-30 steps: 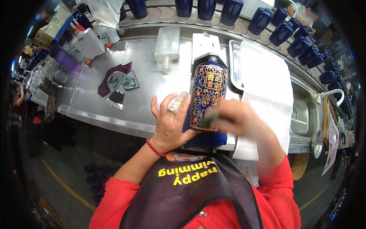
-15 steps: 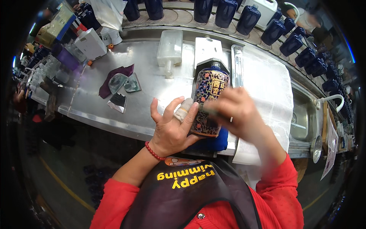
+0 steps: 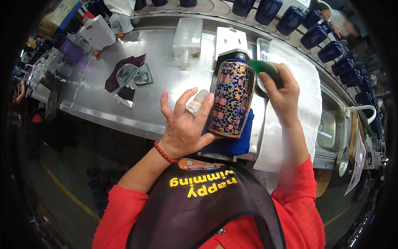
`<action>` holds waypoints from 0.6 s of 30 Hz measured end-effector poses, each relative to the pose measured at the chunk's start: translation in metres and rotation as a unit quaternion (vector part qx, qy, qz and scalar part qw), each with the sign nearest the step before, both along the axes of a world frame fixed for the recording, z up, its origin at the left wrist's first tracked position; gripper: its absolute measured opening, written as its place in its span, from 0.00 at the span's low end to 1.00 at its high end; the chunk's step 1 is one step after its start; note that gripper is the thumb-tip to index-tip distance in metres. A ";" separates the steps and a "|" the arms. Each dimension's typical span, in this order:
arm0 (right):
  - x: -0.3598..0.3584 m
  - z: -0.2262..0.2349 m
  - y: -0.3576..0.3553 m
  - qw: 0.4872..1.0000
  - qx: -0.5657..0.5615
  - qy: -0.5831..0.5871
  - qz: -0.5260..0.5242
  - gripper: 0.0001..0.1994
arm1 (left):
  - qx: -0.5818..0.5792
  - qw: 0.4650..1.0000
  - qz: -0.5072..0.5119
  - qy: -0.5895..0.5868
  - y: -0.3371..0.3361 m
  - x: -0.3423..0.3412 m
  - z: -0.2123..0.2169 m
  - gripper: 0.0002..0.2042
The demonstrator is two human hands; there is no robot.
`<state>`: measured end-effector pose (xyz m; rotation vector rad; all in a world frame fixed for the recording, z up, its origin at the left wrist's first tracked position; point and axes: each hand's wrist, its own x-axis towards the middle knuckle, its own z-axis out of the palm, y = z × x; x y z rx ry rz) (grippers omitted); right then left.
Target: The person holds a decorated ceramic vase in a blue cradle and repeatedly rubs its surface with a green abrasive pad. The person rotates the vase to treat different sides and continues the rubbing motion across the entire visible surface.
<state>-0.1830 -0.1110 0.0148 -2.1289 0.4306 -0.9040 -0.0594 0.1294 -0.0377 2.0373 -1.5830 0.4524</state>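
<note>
A dark blue bottle (image 3: 233, 99) with a colourful floral wrap lies tilted in front of me, its neck pointing away. Under its lower end is a folded blue cloth (image 3: 237, 143), and a dark angular rest shows behind its shoulder. My left hand (image 3: 185, 120) steadies the bottle from the left, forefinger along its side and thumb at the base; the other fingers are spread. One of those fingers wears a pale fabric cover (image 3: 198, 103). Pinched in my right hand (image 3: 282, 93) is a flat green scraper (image 3: 268, 72), its tip beside the bottle's right shoulder.
On the metal worktop stand a clear square bottle (image 3: 187, 39), purple and grey-green scraps (image 3: 134, 74) and a white box (image 3: 97, 33). To the right lie a white sheet (image 3: 296, 99) and a sink (image 3: 331, 128). Several plain blue bottles (image 3: 290, 20) line the conveyor behind.
The bottle has turned, so a floral side faces up instead of the lettered panel. My right hand has moved from the bottle's front to beyond its upper right, carrying the green scraper.
</note>
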 end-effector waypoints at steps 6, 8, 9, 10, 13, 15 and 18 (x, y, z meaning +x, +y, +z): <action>-0.016 0.022 0.029 0.939 -0.064 0.076 0.329 0.13 | 0.001 0.999 0.004 0.049 -0.001 0.000 0.000 0.46; -0.007 0.009 0.015 0.976 0.136 0.075 0.154 0.16 | 0.027 0.996 -0.004 0.081 -0.005 0.000 -0.004 0.46; -0.004 0.005 0.012 0.996 0.042 0.050 0.068 0.17 | 0.011 0.996 -0.004 0.085 -0.007 0.001 -0.006 0.47; -0.002 0.002 0.010 0.998 -0.053 0.010 -0.025 0.18 | 0.008 0.997 -0.006 0.077 -0.006 0.001 -0.007 0.47; -0.020 0.012 0.028 0.950 -0.206 0.060 0.226 0.17 | 0.014 0.999 -0.008 0.050 -0.003 0.002 -0.007 0.47; -0.020 0.028 0.030 0.905 -0.092 0.095 0.405 0.17 | 0.014 0.999 -0.012 0.039 -0.003 0.001 -0.005 0.48; -0.003 0.024 0.019 0.963 0.230 0.100 0.097 0.16 | 0.014 0.998 -0.018 0.059 -0.006 0.000 0.000 0.46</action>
